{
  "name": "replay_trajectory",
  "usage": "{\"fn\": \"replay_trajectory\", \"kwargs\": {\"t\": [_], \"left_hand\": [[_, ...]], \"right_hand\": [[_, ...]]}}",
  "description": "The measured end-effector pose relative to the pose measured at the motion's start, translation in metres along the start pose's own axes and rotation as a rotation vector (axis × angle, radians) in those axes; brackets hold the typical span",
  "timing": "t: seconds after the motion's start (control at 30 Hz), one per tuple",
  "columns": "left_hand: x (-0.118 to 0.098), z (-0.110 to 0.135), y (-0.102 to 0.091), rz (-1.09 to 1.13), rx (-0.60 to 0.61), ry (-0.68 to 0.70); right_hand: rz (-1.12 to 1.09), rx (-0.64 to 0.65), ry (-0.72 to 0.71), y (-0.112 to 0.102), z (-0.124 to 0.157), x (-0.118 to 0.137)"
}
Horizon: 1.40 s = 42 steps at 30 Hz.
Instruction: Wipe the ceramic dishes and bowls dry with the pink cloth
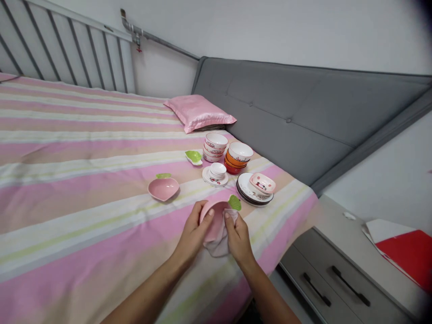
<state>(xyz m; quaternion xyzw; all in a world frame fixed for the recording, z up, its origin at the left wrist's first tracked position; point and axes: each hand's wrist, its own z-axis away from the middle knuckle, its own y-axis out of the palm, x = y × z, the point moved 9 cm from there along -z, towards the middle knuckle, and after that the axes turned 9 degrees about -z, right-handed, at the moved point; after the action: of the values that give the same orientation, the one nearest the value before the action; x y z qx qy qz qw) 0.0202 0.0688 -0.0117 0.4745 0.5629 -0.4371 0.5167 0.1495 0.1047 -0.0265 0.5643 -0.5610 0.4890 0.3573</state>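
My left hand [195, 227] grips the left rim of a pink bowl [214, 220] with a green leaf-shaped handle, thumb inside it. The bowl is tilted above the bed. My right hand [239, 234] is closed on a pale cloth [219, 245], pressed against the bowl's right side below the leaf. Part of the cloth hangs under the bowl. A second pink bowl [164, 189] with a green leaf lies on the striped sheet to the left. Beyond my hands stand small white bowls [218, 169] on small plates [212, 181].
A green leaf-shaped dish [193, 156], stacked white bowls [216, 141], stacked orange and red bowls [232, 166], and plates [243, 185] under a pink rectangular dish [263, 182] stand farther back. Behind are a pink pillow [200, 112] and grey headboard [270, 99]. A nightstand [337, 234] is at right.
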Motion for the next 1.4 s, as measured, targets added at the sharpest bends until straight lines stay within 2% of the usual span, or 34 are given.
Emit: {"fn": "replay_trajectory", "kwargs": {"t": [0.2,0.5,0.63,0.8,0.9,1.03,1.17,1.3,1.4], "left_hand": [[0.000,-0.003,0.002,-0.150,0.086,0.044],[0.006,-0.013,-0.021,-0.609,0.071,-0.023],[0.003,-0.013,-0.023,-0.624,0.078,-0.022],[0.015,-0.011,-0.023,-0.670,0.043,-0.089],[0.022,-0.013,-0.024,-0.631,0.009,-0.098],[0.030,-0.018,-0.027,-0.471,-0.004,-0.114],[0.037,-0.020,-0.041,-0.407,-0.092,-0.165],[0.037,-0.022,-0.051,-0.331,-0.156,-0.142],[0.035,-0.022,-0.052,-0.326,-0.169,-0.126]], "right_hand": [[0.148,-0.006,-0.019,-0.003,0.001,-0.002],[0.364,0.060,-0.083,0.006,0.003,0.009],[0.508,0.133,-0.161,0.018,0.009,0.016],[0.664,0.167,-0.213,0.025,0.013,0.016],[0.632,0.138,-0.195,0.022,0.012,0.017],[0.421,0.099,-0.157,0.016,0.009,0.025],[0.223,0.147,-0.104,0.017,0.009,0.031],[0.203,0.169,-0.084,0.018,0.010,0.030],[0.232,0.121,-0.123,0.014,0.010,0.031]]}}
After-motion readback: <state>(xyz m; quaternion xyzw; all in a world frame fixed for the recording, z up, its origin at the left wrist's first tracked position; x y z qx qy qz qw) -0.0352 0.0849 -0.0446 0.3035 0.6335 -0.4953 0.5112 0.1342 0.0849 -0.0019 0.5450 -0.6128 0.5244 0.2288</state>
